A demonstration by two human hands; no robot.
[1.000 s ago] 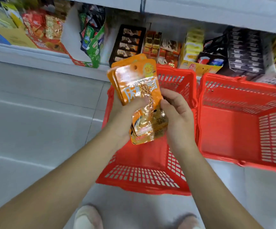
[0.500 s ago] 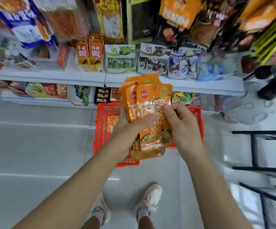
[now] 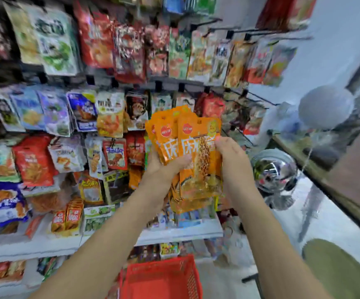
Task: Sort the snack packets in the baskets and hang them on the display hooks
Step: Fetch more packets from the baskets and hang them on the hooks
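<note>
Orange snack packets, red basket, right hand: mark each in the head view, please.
orange snack packets (image 3: 198,145), head view, printed front of the frontmost packet.
red basket (image 3: 162,266), head view, far mesh wall near the rim.
right hand (image 3: 233,160), head view, back of the hand gripping the packets' right edge.

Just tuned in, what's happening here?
A person stands at the hook display, holding a fanned stack of orange packets in both hands. The left hand grips the stack from below; the right hand pinches the front packet's edge. None of these is on a hook yet. A red basket sits on the floor below.
</note>
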